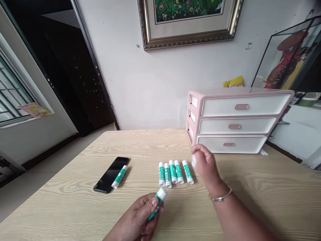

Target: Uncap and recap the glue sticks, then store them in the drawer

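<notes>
My left hand (140, 214) is wrapped round a green and white glue stick (161, 193), tilted with its white end up and to the right. Raised to the right of the row, my right hand (206, 164) has its fingers curled round a small white piece (194, 160), which looks like a cap but is slightly blurred. Between and beyond my hands, several glue sticks (167, 175) lie side by side. The rightmost glue stick (188, 172) lies a little apart from them. Another glue stick (119, 176) rests against the right edge of a black phone (111, 174) on the left.
A pink and white drawer unit (234, 126) stands at the back right of the wooden table (82, 207), with a yellow packet (234, 81) behind its top. The wall (150, 90) with a framed picture (190, 42) rises behind. A glass case (286, 57) is at the far right.
</notes>
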`<move>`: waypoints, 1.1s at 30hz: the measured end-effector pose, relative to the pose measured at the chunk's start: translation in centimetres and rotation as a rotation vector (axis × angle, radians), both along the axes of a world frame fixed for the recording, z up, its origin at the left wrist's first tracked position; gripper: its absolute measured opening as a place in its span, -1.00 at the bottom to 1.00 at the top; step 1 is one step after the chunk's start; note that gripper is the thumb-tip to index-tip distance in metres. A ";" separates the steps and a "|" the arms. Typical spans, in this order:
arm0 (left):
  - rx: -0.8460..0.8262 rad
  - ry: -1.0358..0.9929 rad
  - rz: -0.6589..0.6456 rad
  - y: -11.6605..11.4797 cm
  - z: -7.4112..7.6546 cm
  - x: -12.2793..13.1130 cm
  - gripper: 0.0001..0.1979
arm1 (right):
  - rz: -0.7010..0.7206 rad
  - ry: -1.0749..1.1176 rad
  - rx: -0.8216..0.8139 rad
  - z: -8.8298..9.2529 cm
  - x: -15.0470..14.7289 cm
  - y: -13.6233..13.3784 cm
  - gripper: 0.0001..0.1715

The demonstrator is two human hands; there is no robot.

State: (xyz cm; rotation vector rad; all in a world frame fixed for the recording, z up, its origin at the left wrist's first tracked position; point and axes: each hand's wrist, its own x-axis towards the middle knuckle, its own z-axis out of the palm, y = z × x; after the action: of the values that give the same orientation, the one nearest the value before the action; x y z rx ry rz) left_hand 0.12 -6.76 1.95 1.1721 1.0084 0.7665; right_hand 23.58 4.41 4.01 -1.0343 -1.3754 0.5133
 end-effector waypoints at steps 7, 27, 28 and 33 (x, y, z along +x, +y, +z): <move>0.612 1.352 0.471 3.8 0.3 -3.8 -0.69 | -0.106 -0.191 0.041 -1.0 -0.9 0.5 -0.76; 0.598 1.758 0.534 6.9 -1.3 -6.9 -0.62 | -0.349 -0.437 -0.173 -0.4 1.1 1.6 -0.67; 0.612 1.745 0.541 6.9 -1.3 -6.9 -0.61 | -0.390 -0.495 -0.231 -0.1 1.3 1.6 -0.65; 0.711 1.410 0.476 7.2 -1.6 -5.8 -0.56 | -0.485 -0.668 -0.502 0.5 2.9 2.2 -0.63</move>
State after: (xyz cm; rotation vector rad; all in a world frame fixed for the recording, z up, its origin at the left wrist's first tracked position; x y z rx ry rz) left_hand -5.70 0.46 0.31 2.2196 2.3460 0.6042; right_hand 26.48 6.65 4.55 -2.0164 -1.5147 0.1389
